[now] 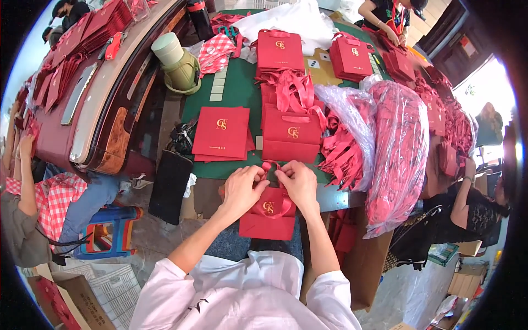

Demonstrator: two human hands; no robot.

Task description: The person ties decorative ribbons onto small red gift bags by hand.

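Observation:
A small red paper gift bag (267,228) with a gold emblem rests at the table's near edge, over my lap. My left hand (243,190) is at its top left, thumb and fingers pinched on a red ribbon (270,166). Opposite it, my right hand (300,184) pinches the same ribbon at the top right. One ribbon loop hangs across the bag's front. Just beyond my hands stands a pile of red gift bags (292,132) with loose red ribbons (294,92) lying on top. To their left is a stack of flat red bags (221,132).
Plastic-wrapped bundles of red ribbon (397,157) lie at the right. More bag stacks (280,50) stand farther back on the green tabletop (212,99). A green tumbler (179,66) is at the back left, a cardboard box (366,264) below right. Co-workers sit on both sides and at the far end.

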